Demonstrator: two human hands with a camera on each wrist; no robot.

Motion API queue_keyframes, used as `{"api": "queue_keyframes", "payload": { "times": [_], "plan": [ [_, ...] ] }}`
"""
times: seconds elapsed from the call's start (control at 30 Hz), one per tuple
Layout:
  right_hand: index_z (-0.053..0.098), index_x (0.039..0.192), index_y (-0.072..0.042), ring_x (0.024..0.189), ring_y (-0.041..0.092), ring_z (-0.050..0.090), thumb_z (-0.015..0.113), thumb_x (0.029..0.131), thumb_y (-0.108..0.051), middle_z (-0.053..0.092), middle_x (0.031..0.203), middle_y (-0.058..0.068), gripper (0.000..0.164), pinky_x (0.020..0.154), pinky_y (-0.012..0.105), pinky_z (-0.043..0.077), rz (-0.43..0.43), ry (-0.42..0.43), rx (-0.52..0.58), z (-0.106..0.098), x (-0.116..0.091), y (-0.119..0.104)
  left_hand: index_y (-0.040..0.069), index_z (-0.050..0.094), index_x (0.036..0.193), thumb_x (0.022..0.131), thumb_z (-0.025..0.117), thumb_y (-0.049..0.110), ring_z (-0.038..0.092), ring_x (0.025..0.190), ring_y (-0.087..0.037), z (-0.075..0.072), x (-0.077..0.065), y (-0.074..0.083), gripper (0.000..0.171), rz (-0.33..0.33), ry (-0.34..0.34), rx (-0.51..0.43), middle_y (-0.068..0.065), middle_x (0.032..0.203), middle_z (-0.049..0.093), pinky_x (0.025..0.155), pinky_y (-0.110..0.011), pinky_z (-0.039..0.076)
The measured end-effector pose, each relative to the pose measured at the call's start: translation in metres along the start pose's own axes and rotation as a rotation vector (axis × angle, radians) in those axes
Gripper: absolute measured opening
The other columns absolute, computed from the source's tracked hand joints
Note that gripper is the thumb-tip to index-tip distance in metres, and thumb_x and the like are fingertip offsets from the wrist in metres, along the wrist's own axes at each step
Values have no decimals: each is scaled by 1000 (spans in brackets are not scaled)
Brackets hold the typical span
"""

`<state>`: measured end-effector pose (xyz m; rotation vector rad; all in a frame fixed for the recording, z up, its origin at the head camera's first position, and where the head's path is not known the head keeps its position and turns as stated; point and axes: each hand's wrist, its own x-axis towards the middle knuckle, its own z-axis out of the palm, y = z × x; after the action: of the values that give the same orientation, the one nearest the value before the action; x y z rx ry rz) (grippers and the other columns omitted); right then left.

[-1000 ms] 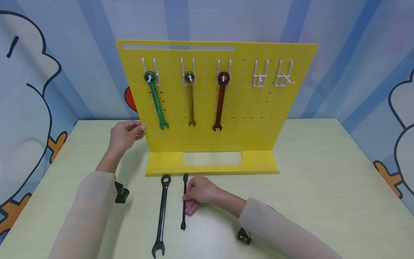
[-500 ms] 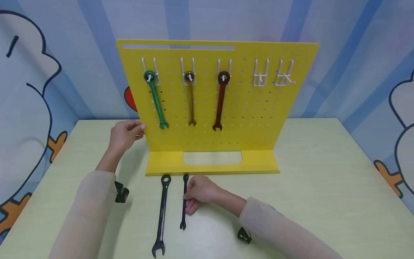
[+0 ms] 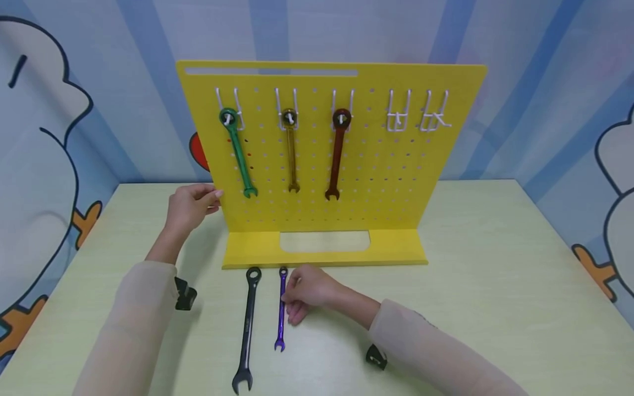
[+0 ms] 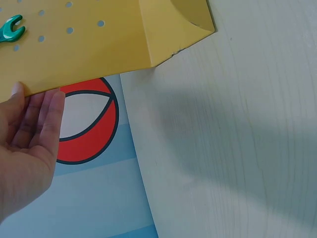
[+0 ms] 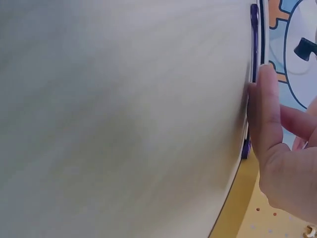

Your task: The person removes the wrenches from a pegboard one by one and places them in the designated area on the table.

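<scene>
The left hand (image 3: pixel 190 208) pinches the side edge of the yellow pegboard (image 3: pixel 317 187). To this hand's right, on the worktop (image 3: pixel 470 275), lies the purple wrench (image 3: pixel 280 324), its long axis running toward the board. The right hand (image 3: pixel 309 289), nearer, just beyond it, pinches its middle.

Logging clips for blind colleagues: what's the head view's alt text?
Right hand touching a small purple wrench beside a larger dark wrench on a table; left hand gripping the side of a yellow pegboard hung with three wrenches.
</scene>
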<state>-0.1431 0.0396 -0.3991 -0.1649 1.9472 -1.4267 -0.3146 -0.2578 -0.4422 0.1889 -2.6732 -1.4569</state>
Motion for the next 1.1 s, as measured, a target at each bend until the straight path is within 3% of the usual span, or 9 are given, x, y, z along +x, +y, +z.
{"api": "queue_keyframes", "payload": {
  "times": [0.1,0.33,0.43,0.57,0.67,0.77,0.83,1.0,1.1],
  "plan": [
    [56,83,5,53,28,63,60,86,1,63,70,21,6,52,37,55,-14,-13,-30,-6,-2,-3,17,65,111,78,59,48,62,84,-15,0,-1,1,45,-4,2,2,-2,99,64,62,-16,52],
    [58,86,4,57,30,63,59,86,0,64,73,22,4,56,40,56,-99,-53,-90,-23,-3,-12,20,65,110,74,53,59,62,81,-12,6,7,-13,54,48,48,47,3,96,63,64,-22,54],
    [58,87,5,61,31,64,59,86,0,64,75,22,5,58,41,56,-143,-59,-110,-31,-3,-17,16,65,111,77,57,52,62,84,-15,-1,-13,16,50,-11,15,4,-2,99,63,67,-22,54],
    [59,90,4,69,32,64,60,87,-3,64,80,20,8,65,41,56,-166,-34,-126,-43,-6,-26,3,61,115,87,57,34,60,91,-23,-15,-60,78,42,-58,-40,-13,-14,106,61,76,-29,53],
    [59,93,3,77,36,63,60,87,-6,64,85,20,11,69,41,55,-174,-8,-126,-52,-9,-34,-3,58,117,91,53,28,59,93,-26,-21,-80,104,41,-41,-63,12,-19,109,59,80,-31,51],
    [58,97,3,84,39,61,60,88,-8,63,92,23,15,74,44,54,-186,13,-122,-63,-14,-42,0,58,118,88,54,34,60,94,-24,-20,-75,97,46,-51,-66,7,-17,109,60,81,-32,51],
    [57,99,3,87,40,60,59,89,-8,61,96,25,16,77,45,52,-198,27,-104,-70,-17,-47,5,60,116,85,55,40,61,92,-21,-15,-58,75,48,-56,-49,-17,-12,107,61,76,-27,53],
    [54,104,6,81,32,62,56,90,-5,61,98,23,17,78,45,52,-256,78,-72,-88,-22,-58,18,64,111,75,55,57,63,84,-12,2,-6,3,53,10,16,11,0,100,63,65,-19,53],
    [53,107,8,81,28,62,56,90,-4,62,97,20,21,76,42,53,-275,127,-63,-97,-26,-64,21,64,109,73,54,60,62,82,-11,6,6,-13,54,36,46,33,4,96,62,67,-23,54]
  ]
}}
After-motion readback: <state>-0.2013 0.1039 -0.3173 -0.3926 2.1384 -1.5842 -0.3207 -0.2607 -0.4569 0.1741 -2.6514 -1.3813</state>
